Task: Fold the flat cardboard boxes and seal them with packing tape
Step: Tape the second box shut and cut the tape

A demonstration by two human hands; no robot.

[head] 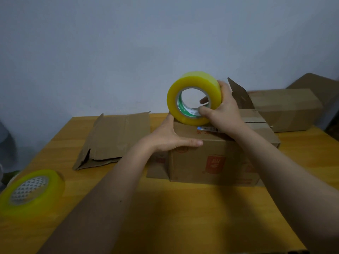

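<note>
A folded cardboard box (216,162) with red print stands on the yellow wooden table (183,213), one flap (240,96) raised at its far right. My right hand (225,109) grips a yellow roll of packing tape (185,83) upright on the box's top left edge, thumb through the core. My left hand (170,136) presses flat with straight fingers against the box's upper left corner, just below the roll.
A flat unfolded box (117,138) lies to the left on the table. A second tape roll (31,189) sits at the near left edge. Another closed box (288,109) stands at the back right. A blue-grey wall rises behind the table.
</note>
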